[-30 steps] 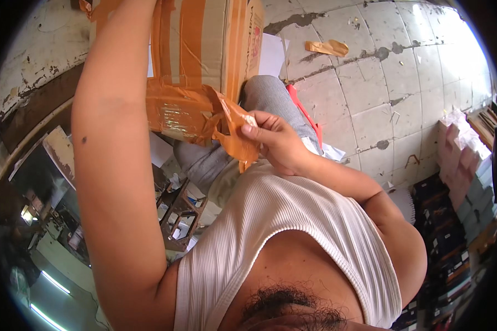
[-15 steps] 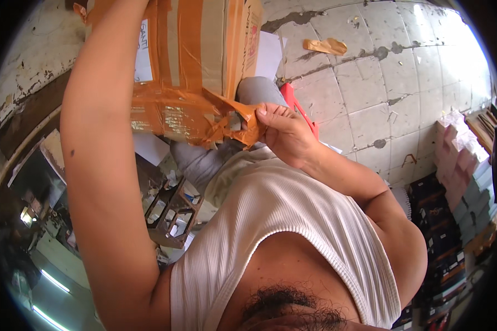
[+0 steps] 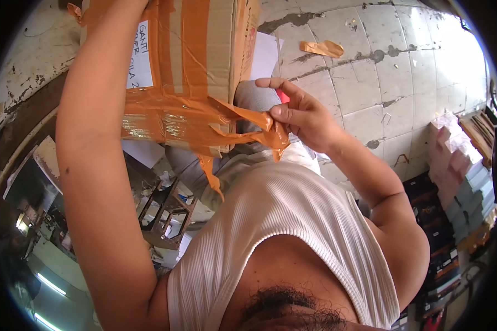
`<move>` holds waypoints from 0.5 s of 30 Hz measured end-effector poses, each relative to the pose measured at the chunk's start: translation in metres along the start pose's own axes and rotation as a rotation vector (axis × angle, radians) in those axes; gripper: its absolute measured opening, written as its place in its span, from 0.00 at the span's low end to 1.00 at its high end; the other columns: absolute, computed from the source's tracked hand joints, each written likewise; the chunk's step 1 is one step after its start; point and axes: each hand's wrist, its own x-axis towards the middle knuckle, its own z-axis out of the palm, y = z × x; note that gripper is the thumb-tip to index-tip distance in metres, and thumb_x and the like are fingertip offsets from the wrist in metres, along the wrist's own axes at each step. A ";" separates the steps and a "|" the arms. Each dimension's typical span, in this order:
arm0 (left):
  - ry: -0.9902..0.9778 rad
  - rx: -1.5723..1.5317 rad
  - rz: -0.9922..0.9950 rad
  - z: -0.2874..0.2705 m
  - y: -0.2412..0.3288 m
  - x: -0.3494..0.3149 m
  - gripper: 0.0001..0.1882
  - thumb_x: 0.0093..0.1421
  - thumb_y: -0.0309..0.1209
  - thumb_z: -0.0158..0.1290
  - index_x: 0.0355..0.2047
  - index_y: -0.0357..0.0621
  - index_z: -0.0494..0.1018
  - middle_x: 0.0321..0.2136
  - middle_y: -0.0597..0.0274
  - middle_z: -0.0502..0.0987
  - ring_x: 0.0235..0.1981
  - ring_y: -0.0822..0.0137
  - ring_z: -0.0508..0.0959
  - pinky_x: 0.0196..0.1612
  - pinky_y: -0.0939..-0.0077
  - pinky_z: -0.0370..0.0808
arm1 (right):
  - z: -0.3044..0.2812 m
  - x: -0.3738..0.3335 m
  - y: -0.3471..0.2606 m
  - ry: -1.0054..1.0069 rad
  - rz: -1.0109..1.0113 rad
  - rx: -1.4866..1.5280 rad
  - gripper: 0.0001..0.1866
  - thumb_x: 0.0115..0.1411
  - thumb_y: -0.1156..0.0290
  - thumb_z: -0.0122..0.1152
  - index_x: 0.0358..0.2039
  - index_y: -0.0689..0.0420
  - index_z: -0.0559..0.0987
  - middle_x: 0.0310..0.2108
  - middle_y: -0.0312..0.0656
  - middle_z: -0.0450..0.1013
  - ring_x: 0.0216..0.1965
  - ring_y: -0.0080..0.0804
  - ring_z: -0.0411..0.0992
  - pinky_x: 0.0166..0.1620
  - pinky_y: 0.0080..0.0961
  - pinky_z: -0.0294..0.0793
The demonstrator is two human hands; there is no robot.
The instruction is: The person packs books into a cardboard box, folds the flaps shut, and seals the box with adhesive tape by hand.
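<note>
A brown cardboard box [image 3: 221, 65], heavily wrapped in orange-brown packing tape [image 3: 165, 113], sits in front of me. A white paper label [image 3: 142, 63] is stuck on its top. My right hand [image 3: 309, 118] is closed at the box's near right corner, pinching a torn, crumpled flap of the tape between thumb and fingers, with one finger stretched out. That flap is pulled away from the box and still joined to it. Another torn strip [image 3: 211, 176] dangles from the box's near edge. My left arm reaches across the box's left side, its hand beyond the top edge.
A loose piece of brown tape [image 3: 322, 49] lies on the cracked tile floor [image 3: 364, 83]. White paper [image 3: 266, 55] shows beside the box. A wooden compartment rack [image 3: 168, 212] stands at the lower left. Stacked pink and blue bundles [image 3: 453, 149] and dark boxes [image 3: 433, 220] line the right.
My right hand has pulled the tape flap to the right, stretching it out from the corner, and one finger has straightened. A torn strip now hangs down. The box has shifted slightly left.
</note>
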 end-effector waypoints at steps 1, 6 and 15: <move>0.017 0.014 0.010 0.000 0.002 0.001 0.28 0.67 0.54 0.45 0.24 0.43 0.77 0.24 0.50 0.80 0.32 0.49 0.80 0.37 0.55 0.73 | -0.002 -0.002 0.000 0.004 -0.001 -0.007 0.25 0.66 0.72 0.60 0.61 0.62 0.67 0.33 0.37 0.79 0.30 0.22 0.76 0.33 0.17 0.75; 0.180 0.070 0.102 0.001 -0.006 0.007 0.24 0.66 0.51 0.48 0.33 0.41 0.78 0.35 0.46 0.81 0.40 0.47 0.79 0.45 0.56 0.72 | 0.003 -0.012 0.013 0.041 -0.079 -0.047 0.22 0.63 0.79 0.62 0.57 0.61 0.70 0.36 0.42 0.81 0.38 0.27 0.79 0.37 0.21 0.77; 0.151 -0.361 0.075 -0.049 0.108 -0.120 0.13 0.67 0.38 0.53 0.31 0.41 0.74 0.25 0.57 0.77 0.30 0.57 0.78 0.38 0.63 0.74 | 0.005 -0.015 0.033 0.064 -0.149 0.164 0.20 0.61 0.81 0.65 0.52 0.61 0.71 0.37 0.46 0.81 0.41 0.32 0.81 0.47 0.28 0.81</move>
